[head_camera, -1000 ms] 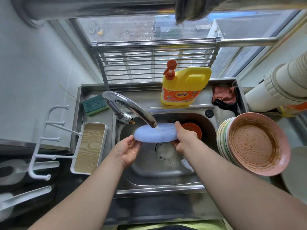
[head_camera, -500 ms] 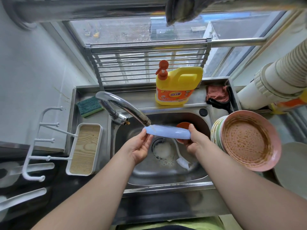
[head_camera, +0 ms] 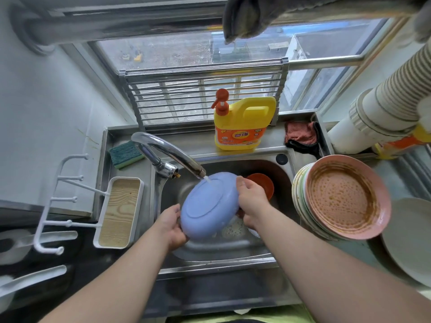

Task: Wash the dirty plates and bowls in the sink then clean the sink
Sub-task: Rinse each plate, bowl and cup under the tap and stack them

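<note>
A blue plate (head_camera: 207, 206) is tilted over the steel sink (head_camera: 224, 255), its underside facing me, with water from the tap (head_camera: 172, 155) hitting its top edge. My left hand (head_camera: 172, 227) grips its lower left rim. My right hand (head_camera: 251, 201) holds its right rim, fingers curled over the edge. Behind the plate sits an orange bowl (head_camera: 262, 185) in the sink. A stack of dirty plates (head_camera: 342, 197), the top one pink and smeared brown, leans at the sink's right. A white brush (head_camera: 253, 233) partly shows under my right wrist.
A yellow detergent bottle (head_camera: 242, 124) stands behind the sink. A green sponge (head_camera: 126, 153) lies back left, a red cloth (head_camera: 300, 134) back right. A white wood-lined tray (head_camera: 119, 213) with a hook rack (head_camera: 58, 201) sits left. A pale plate (head_camera: 410, 238) lies far right.
The blue plate has been turned from nearly flat to steeply tilted, underside toward me, still under the running water. Both hands shifted along its rim.
</note>
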The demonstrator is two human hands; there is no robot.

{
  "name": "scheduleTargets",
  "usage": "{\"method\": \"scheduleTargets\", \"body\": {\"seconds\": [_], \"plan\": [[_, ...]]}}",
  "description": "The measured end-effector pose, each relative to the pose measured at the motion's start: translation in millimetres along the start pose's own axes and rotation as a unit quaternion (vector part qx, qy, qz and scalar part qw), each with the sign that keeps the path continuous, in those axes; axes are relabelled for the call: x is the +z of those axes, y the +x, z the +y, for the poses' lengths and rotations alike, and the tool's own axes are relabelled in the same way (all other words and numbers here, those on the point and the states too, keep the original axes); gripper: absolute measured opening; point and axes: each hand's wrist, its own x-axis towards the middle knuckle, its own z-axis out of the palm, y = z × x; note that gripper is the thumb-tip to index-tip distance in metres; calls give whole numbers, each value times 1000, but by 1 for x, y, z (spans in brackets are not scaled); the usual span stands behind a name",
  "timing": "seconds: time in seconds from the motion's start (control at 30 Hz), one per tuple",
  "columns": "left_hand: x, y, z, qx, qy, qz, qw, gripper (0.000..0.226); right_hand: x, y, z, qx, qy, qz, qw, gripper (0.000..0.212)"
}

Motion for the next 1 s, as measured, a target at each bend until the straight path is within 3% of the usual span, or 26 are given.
{"method": "scheduleTargets", "body": {"seconds": [0.2, 0.3, 0.47, 0.63, 0.7, 0.83, 1.0], "plan": [[-23, -2, -13, -26, 30, 7, 999, 39, 44, -29, -18, -71, -122, -136, 981, 18], [-20, -3, -16, -20, 33, 14, 999, 36, 27, -31, -18, -96, -163, -151, 970, 17], [-3, -9, -21, 31, 78, 26, 996, 30, -27, -19, -10, -57, -181, -81, 978, 28], [16, -10, -26, 38, 67, -7, 997, 44, -60, -24, -15, -12, -74, 37, 997, 25], [28, -14, -24, 49, 60, -25, 997, 48, -66, -28, -18, -11, -41, 52, 998, 38], [52, -24, -17, 91, 23, -61, 994, 53, -65, -32, -22, -7, -2, 63, 998, 44], [64, -37, -11, 138, 12, -83, 987, 37, -61, -40, -22, 21, 66, 51, 996, 34]]}}
